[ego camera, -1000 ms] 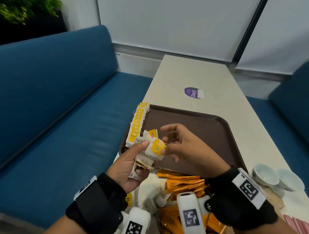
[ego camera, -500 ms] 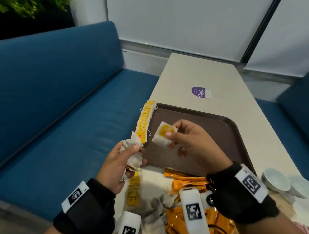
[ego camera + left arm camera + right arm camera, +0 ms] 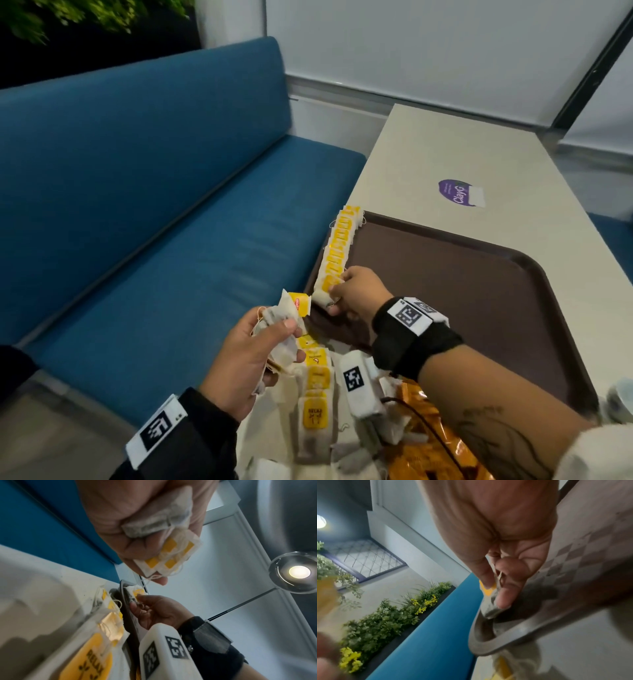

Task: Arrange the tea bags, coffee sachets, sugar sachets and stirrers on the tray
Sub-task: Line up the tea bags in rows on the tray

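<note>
here, a person's right hand [image 3: 356, 291] pinches a single tea bag [image 3: 325, 291] between thumb and fingertips and lowers it at the near end of a row of tea bags [image 3: 339, 245] that leans along the left rim of the brown tray [image 3: 479, 291], each yellow tag overlapping the next, apparently so the line stays tidy and leaves the rest of the tray free. the left hand [image 3: 253, 356], fingers curled tight, grips a bunch of tea bags [image 3: 284, 315] just beside the tray's near corner, seemingly kept close as a supply for the other hand. more tea bags [image 3: 315, 401] lie loose on the pale table [image 3: 445, 154] below the hands, with orange sachets [image 3: 421, 442] heaped beside them, not yet on the tray. a purple sticker [image 3: 460, 193] sits beyond the tray, and a blue bench [image 3: 154, 205] runs along the left. no stirrers can be made out.
</note>
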A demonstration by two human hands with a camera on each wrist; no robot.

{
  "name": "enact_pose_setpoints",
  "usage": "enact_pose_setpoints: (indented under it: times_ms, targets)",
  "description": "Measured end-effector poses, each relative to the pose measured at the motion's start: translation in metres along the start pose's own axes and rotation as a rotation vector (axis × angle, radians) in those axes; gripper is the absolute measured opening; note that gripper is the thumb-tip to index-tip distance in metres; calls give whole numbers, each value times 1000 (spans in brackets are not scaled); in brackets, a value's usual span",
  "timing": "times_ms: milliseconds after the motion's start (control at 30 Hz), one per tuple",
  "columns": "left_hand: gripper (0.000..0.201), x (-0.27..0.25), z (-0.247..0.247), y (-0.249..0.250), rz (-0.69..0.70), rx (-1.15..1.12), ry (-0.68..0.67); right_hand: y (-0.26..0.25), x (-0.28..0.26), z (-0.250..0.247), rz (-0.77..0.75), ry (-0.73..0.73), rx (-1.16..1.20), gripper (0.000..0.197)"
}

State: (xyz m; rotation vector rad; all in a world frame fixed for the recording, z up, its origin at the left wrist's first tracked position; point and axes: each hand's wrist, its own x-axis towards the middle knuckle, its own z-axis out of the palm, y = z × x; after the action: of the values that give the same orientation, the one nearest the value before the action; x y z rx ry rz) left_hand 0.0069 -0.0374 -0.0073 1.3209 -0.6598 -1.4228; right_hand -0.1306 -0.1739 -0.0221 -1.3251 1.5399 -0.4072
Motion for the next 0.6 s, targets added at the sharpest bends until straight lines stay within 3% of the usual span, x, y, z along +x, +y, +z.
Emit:
enact_pose_setpoints:
  times_ms: [167,333,600]
  targets:
    - [7,3,-1,-1,-22,-7,4,-3,9,2,20,-10,-98,30]
    - [7,6,0,-1,-42,-7,-2,-10,21,3,-24,90,-232,33]
    - [9,9,-2,0,-51,-22,-11,-10,31,-1,-46,101,-179,32]
